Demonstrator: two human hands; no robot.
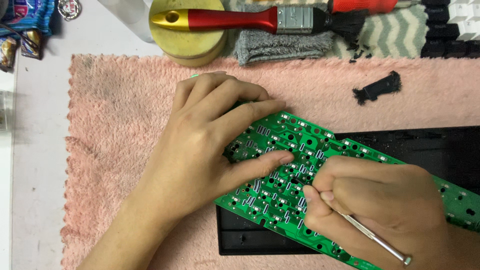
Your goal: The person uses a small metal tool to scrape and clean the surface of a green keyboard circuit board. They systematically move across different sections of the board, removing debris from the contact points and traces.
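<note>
A green circuit board (pixel 280 135) lies tilted over a black keyboard case (pixel 250 237) on a pink towel (pixel 120 125). My left hand (pixel 205 145) rests flat on the board's left end, fingers spread, thumb pressing the board near its middle. My right hand (pixel 380 200) is closed around a thin metal tool (pixel 380 240), its tip hidden under my fingers against the board's middle. The tool's shaft sticks out toward the lower right.
A red-handled brush (pixel 235 20) lies across a round yellow tin (pixel 187 42) at the top, beside a grey cloth (pixel 280 42). A black part (pixel 377 87) lies on the towel. Black and white keycaps (pixel 452 25) sit top right; wrappers (pixel 20 30) top left.
</note>
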